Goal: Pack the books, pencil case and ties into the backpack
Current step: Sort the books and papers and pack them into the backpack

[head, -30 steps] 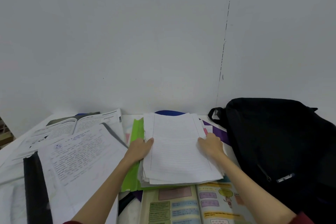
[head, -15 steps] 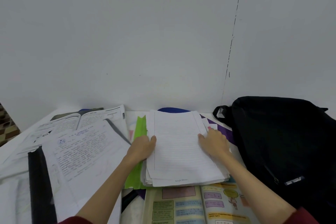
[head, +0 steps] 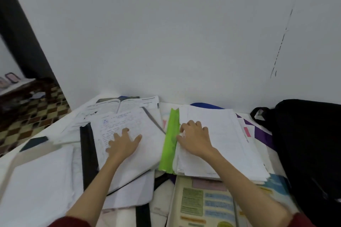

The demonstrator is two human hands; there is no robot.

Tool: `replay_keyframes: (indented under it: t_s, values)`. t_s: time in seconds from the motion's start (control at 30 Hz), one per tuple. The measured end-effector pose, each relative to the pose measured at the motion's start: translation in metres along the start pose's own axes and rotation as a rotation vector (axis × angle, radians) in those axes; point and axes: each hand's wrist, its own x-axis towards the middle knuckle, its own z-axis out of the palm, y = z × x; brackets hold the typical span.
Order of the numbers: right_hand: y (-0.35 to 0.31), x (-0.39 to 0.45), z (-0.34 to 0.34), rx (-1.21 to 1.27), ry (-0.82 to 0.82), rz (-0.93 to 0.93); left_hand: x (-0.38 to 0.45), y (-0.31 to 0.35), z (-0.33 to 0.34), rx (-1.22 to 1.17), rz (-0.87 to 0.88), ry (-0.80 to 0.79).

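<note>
Gathering these papers is your first job, and your right hand already rests on the stack of lined sheets, fingers bent at its left edge beside the green folder; whether they have hooked under any pages cannot be told. That stack lies mid-worktop, on top of the colourful textbook nearest you, with purple covers and a pink tab poking out on its right. Your left hand lies spread and flat on the printed booklet, holding nothing, only pressing it down.

Judging by the look, the loose stack will be floppy and prone to fanning or sliding apart, so take it from both long edges, thumbs on top and fingers underneath, and square it before lifting. The folder looks slick; it could slip out if you lift it together with the sheets. The textbook seems stiffer and heavier, best taken by the spine side.

Left of the booklet, a black strip, perhaps a binder spine, and more white pages overlap; an open book lies toward the wall. The black backpack slumps at the far right, just beside the stack, its loop handle facing the papers. Its opening is not visible, and neither pencil case nor ties can be made out.
</note>
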Motion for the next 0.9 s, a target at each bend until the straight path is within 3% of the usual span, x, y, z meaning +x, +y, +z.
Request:
replay_keyframes:
  t_s: [0.17, 0.27, 0.4, 0.57, 0.63, 0.73, 0.8, 0.83, 0.9]
  values:
    - [-0.002, -0.001, 0.019, 0.032, -0.015, 0.011, -0.008, -0.005, 0.000, -0.029, -0.010, -0.025]
    - [-0.001, -0.002, 0.019, 0.110, -0.024, 0.009, -0.004, 0.002, -0.001, -0.315, -0.022, -0.039]
    - [0.007, -0.003, 0.012, 0.362, -0.014, 0.011, -0.014, 0.024, -0.014, -0.821, -0.050, -0.295]
    - [0.026, -0.012, -0.020, 0.967, 0.092, 0.240, -0.033, 0.074, -0.017, -1.142, 0.215, -0.619]
    - [0.039, -0.018, -0.036, 1.128, 0.136, 0.372, -0.046, 0.100, -0.011, -0.964, 0.357, -0.662]
    - [0.067, -0.028, -0.055, 1.306, 0.114, 0.488, -0.052, 0.122, 0.015, -0.366, 0.598, -0.538]
    - [0.086, -0.039, -0.065, 1.290, 0.087, 0.509, -0.045, 0.120, 0.043, 0.050, 0.746, -0.456]
    - [0.095, -0.044, -0.069, 1.241, 0.097, 0.528, -0.041, 0.118, 0.055, 0.156, 0.785, -0.412]
    - [0.111, -0.051, -0.069, 1.096, 0.076, 0.578, -0.037, 0.115, 0.065, 0.138, 0.743, -0.377]
